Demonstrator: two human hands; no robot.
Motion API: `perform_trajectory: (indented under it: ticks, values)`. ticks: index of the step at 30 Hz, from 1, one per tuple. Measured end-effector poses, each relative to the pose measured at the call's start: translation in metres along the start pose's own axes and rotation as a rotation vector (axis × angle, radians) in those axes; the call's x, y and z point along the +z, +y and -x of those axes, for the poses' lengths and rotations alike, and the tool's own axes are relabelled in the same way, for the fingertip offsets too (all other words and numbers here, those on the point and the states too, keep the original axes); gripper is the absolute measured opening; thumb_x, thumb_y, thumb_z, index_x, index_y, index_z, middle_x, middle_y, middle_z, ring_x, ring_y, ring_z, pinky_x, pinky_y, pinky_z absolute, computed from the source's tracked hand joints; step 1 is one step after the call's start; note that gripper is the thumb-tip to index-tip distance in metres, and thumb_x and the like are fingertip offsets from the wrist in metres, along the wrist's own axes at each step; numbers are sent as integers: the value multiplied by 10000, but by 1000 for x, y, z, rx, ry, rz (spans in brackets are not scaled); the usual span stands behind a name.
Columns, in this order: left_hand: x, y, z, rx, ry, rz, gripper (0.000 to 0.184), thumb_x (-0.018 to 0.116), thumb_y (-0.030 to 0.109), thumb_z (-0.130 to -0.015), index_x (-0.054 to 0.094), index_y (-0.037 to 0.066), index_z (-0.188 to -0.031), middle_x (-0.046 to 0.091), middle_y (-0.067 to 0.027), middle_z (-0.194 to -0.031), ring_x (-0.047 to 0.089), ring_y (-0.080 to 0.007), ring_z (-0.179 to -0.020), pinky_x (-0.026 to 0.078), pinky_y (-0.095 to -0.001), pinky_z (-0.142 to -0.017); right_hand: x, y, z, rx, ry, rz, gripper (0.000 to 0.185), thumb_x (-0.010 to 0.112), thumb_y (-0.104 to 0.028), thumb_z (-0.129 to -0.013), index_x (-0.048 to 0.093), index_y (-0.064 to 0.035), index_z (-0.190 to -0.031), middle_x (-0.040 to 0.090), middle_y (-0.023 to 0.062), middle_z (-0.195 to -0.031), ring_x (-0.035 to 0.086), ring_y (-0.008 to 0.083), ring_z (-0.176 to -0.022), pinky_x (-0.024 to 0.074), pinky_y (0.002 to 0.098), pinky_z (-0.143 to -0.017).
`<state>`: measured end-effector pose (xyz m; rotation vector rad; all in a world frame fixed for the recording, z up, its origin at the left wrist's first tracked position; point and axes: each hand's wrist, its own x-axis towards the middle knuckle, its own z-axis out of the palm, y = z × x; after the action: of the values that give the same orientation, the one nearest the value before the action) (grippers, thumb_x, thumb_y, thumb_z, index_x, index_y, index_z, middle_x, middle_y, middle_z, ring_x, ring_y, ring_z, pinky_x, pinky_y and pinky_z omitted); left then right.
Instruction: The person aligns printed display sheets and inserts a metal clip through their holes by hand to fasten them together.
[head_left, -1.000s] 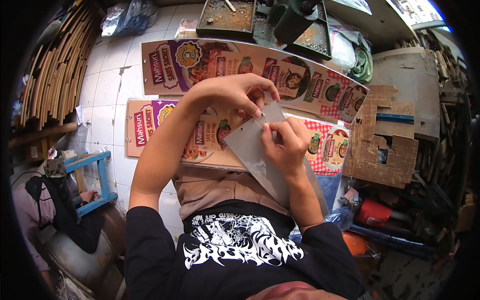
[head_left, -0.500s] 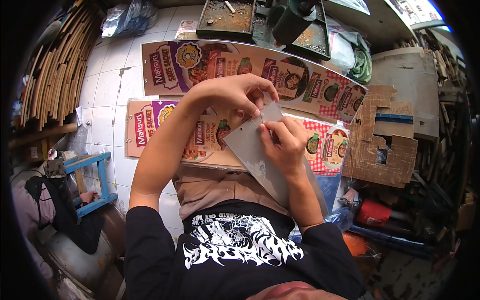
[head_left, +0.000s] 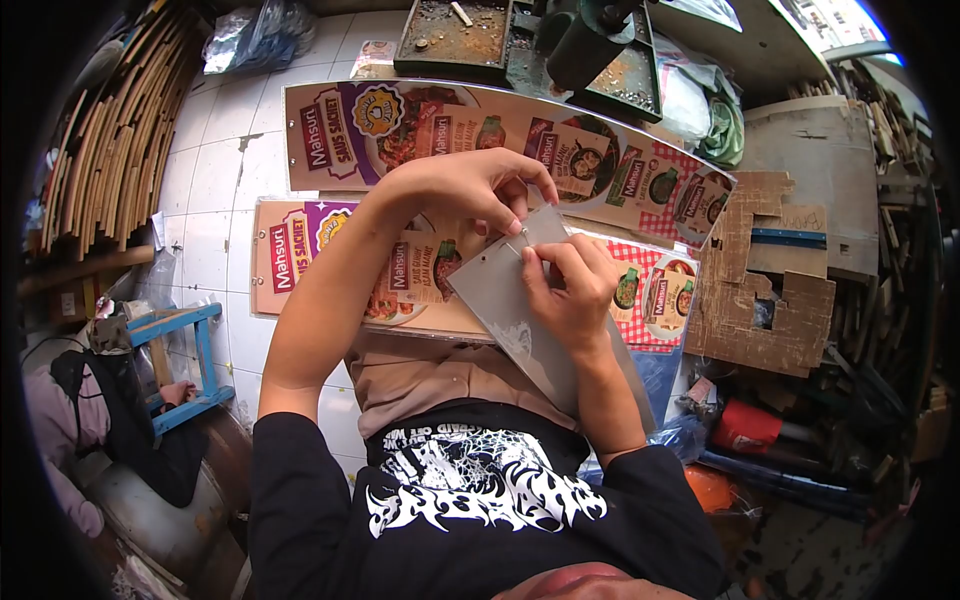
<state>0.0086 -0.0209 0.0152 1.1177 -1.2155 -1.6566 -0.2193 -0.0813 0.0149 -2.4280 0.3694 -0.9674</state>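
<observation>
A stiff grey sheet (head_left: 515, 300) with punched holes lies tilted over my lap, on top of the lower printed Mahsuri sign (head_left: 410, 275). My left hand (head_left: 490, 190) curls around the sheet's top end, thumb and fingers gripping it at the edge. Just below, my right hand (head_left: 575, 280) pinches the end of a thin light-coloured strand (head_left: 525, 239) between thumb and forefinger. That strand comes out near a hole at the sheet's top; whether it is wire or string I cannot tell. Fingertips of the left hand are partly hidden behind the sheet.
A second Mahsuri sign (head_left: 420, 130) lies beyond my hands. Farther back stands a dark metal machine (head_left: 590, 45) with dirty trays (head_left: 455, 60). Cut cardboard (head_left: 750, 310) is at the right, stacked brown strips (head_left: 130, 130) and a blue frame (head_left: 205, 350) at the left.
My right hand has drawn back slightly from the hole, and more of the thin strand shows between it and the left hand. The left hand and the sheet stay put.
</observation>
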Motion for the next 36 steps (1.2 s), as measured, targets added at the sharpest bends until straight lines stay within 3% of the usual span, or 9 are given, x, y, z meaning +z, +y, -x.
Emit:
perform_trajectory:
  ticks: [19, 36]
  values:
    - [1, 3, 1, -8, 13, -9, 581, 777, 53, -793, 578, 23, -1338, 658, -22, -831, 611, -75, -668, 501, -225, -586, -1, 0, 0, -14, 7, 19, 198, 806, -50, -688, 617, -108, -691, 470, 11, -613, 453, 211, -540, 357, 368, -565]
    - [1, 5, 1, -13, 6, -8, 589, 764, 52, -794, 568, 18, -1349, 666, -33, -836, 597, -73, -624, 491, -219, -565, -2, 0, 0, -28, 7, -10, 186, 798, -31, -698, 626, -100, -711, 473, 14, -609, 451, 212, -531, 345, 364, -553]
